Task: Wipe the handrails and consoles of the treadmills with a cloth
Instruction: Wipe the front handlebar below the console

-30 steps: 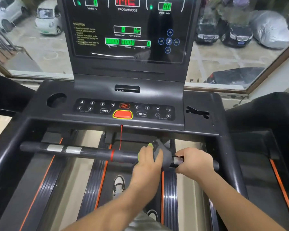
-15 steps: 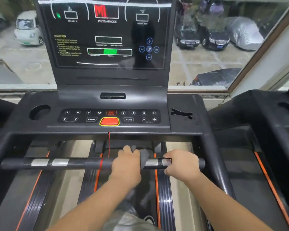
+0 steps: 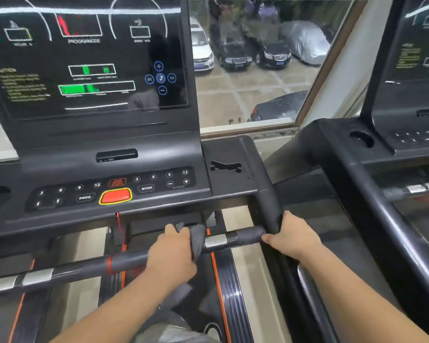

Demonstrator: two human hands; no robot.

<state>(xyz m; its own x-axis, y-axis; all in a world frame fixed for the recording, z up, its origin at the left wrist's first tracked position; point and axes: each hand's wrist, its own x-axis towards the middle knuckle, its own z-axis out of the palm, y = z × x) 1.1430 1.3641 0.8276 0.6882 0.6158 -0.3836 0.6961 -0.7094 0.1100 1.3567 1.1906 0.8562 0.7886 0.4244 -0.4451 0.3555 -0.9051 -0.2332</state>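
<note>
draping the handrail [image 3: 129,263], cloth [image 3: 196,240] lies under fingers [image 3: 175,230] of left hand [image 3: 172,256].

Forearms bare up to frame edge — left hand [image 3: 171,253], right hand [image 3: 292,237] bare too; grey garment [image 3: 169,330] below, kind unclear.

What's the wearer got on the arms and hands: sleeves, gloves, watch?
Left hand and right hand: bare, no gloves, no rings visible. Left forearm and right forearm: bare to the frame edge, with no sleeves, watch, bands or markings in view.
</note>
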